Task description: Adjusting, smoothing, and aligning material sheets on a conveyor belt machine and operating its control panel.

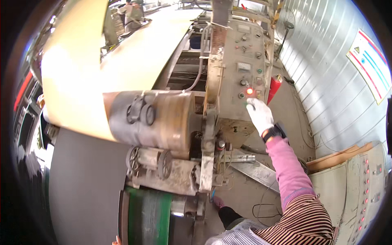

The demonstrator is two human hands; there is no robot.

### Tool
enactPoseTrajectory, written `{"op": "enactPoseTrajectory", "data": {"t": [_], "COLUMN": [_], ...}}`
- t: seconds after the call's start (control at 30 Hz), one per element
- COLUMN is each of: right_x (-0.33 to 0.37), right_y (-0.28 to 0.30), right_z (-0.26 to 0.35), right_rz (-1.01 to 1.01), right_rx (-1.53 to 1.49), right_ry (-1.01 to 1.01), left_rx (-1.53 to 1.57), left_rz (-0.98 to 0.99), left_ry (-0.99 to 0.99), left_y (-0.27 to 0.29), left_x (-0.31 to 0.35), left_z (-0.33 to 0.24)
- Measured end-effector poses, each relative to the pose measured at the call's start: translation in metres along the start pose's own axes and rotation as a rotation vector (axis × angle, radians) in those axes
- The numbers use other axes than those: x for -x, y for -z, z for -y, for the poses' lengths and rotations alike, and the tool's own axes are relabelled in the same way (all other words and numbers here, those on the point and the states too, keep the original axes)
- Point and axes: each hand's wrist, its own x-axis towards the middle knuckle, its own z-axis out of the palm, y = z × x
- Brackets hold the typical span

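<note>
My right hand [260, 116], in a white knitted glove with a dark band at the wrist, reaches to the low end of a grey control panel [230, 104]. Its fingers are stretched out at the panel face, just below a lit red button [249, 91] and a dark knob [241, 95]; the glove hides what the fingertips touch. Only a few fingertips of my left hand [117, 241] show at the lower edge, beside a dark sheet or belt [87, 175]; what they hold is out of sight. Left of the panel, a pale sheet [75, 77] curves around a large metal roller [171, 118].
Handwheels [165, 164] and a green belt [157, 212] lie below the roller. A red fire extinguisher [275, 87] stands behind the panel. At right are a cabinet [332, 188] with red lights and a corrugated wall [314, 61]. Cables trail on the floor. Another person [132, 14] is far off.
</note>
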Motion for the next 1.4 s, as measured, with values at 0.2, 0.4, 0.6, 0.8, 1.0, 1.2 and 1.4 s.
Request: {"op": "enactPoseTrajectory", "data": {"t": [0.2, 0.4, 0.6, 0.8, 1.0, 1.2, 1.4], "right_x": [-0.084, -0.110, -0.117, -0.120, -0.121, -0.118, -0.118], "right_y": [-0.046, -0.062, -0.059, -0.063, -0.065, -0.062, -0.066], "right_z": [-0.047, -0.054, -0.050, -0.044, -0.049, -0.046, -0.056], "right_rz": [0.038, 0.172, 0.238, 0.194, 0.229, 0.183, 0.180], "right_rx": [0.137, 0.184, 0.276, 0.231, 0.337, 0.276, 0.277], "right_ry": [-0.093, -0.091, -0.034, 0.040, 0.040, 0.070, 0.088], "left_rx": [0.223, 0.209, 0.934, 0.537, 0.662, 0.490, 0.486], "left_rz": [-0.145, -0.098, 0.021, -0.075, -0.014, -0.016, -0.093], "left_ry": [0.128, 0.099, 0.210, 0.116, 0.243, 0.192, 0.113], "left_y": [-0.001, 0.018, 0.025, -0.009, 0.019, 0.012, -0.026], "left_x": [-0.023, -0.043, -0.052, -0.082, -0.062, -0.068, -0.092], "left_z": [-0.067, -0.141, -0.163, -0.075, -0.148, -0.126, -0.045]}}
